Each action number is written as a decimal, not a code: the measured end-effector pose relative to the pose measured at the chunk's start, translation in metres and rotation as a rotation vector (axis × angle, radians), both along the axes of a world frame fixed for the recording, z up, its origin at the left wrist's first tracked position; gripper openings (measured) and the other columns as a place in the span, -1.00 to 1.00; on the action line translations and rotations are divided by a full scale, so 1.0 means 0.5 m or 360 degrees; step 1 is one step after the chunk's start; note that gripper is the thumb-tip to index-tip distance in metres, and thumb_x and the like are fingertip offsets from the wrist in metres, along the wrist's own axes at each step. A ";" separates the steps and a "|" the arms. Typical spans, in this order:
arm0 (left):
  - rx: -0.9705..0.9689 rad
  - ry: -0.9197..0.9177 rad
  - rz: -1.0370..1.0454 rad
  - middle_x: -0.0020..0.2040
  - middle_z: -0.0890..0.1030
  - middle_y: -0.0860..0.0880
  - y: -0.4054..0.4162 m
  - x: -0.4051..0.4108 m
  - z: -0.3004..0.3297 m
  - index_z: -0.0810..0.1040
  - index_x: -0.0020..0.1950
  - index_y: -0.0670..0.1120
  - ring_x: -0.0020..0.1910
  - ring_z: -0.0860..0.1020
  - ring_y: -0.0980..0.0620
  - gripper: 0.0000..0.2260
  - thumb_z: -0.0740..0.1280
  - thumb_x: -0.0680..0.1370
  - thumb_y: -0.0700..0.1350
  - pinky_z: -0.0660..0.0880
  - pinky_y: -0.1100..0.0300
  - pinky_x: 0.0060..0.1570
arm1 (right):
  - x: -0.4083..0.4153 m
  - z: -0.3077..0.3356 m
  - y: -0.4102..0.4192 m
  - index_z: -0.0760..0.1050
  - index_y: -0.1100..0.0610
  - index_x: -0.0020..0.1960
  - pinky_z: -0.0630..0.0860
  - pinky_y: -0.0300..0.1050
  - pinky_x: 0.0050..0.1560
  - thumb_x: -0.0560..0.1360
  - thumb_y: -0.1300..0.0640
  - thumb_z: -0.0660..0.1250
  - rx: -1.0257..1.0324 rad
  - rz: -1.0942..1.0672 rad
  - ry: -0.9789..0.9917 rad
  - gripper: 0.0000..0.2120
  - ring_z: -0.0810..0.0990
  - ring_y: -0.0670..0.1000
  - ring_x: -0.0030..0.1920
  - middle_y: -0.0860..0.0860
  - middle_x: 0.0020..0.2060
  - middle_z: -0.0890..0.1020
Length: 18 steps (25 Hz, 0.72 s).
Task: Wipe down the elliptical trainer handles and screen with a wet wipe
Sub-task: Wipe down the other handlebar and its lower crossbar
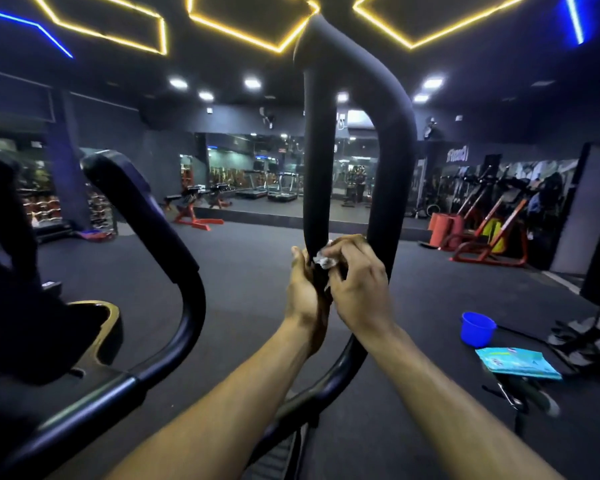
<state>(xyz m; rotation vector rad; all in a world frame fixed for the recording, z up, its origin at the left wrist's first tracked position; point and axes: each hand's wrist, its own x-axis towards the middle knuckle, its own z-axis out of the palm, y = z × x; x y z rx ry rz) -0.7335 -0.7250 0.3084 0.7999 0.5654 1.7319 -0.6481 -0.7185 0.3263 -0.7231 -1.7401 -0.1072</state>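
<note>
Dark gym flooring (250,271) stretches back to a mirrored wall, under yellow and blue strip lights on the ceiling. From the head view, a black looped elliptical handle (321,150) rises up the middle of the picture. Both hands meet on its lower left limb. The left hand (303,292) wraps round the bar, thumb up along its left side, a closed grip on the handle itself. The right hand (355,285) curls its fingers over a crumpled white wet wipe (324,260) and presses it against the bar just above the left hand; the wipe peeks out between the fingertips and the foam. Left of this, a second padded handle (142,216) slants down across the frame, and the dark mass at the far left edge may be the console, though it is too dim to tell. On the floor to the right sit a blue bucket (477,329) and, nearer, a teal wipes packet (516,363).
</note>
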 end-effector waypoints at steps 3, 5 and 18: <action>0.0007 0.0374 -0.0025 0.30 0.68 -0.07 -0.024 -0.045 -0.008 0.61 0.33 -0.02 0.35 0.61 -0.05 -0.67 0.08 0.78 -0.06 0.50 -0.02 0.39 | 0.017 0.033 -0.003 0.65 0.15 0.01 0.58 -0.13 0.04 0.55 0.35 0.37 0.0124 0.0028 -0.0135 -0.85 0.59 -0.09 0.01 -0.03 -0.01 0.61; 0.0055 0.0573 -0.0086 0.37 0.64 -0.03 -0.031 -0.071 -0.001 0.55 0.40 0.04 0.39 0.58 -0.05 -0.62 0.12 0.72 -0.30 0.46 -0.04 0.46 | 0.012 0.057 -0.001 0.65 0.16 0.06 0.58 -0.17 0.03 0.57 0.31 0.38 0.0211 0.0014 -0.0099 -0.87 0.59 -0.09 0.00 -0.01 0.00 0.61; -0.0034 0.0783 -0.0289 0.39 0.58 -0.05 -0.053 -0.085 -0.011 0.32 0.40 0.42 0.29 0.65 -0.03 -0.32 0.20 0.68 -0.40 0.63 -0.15 0.21 | 0.050 0.079 -0.024 0.61 0.13 0.03 0.59 -0.08 -0.17 0.59 0.32 0.30 0.0078 -0.0173 -0.0751 -0.84 0.61 0.02 -0.12 0.01 -0.01 0.58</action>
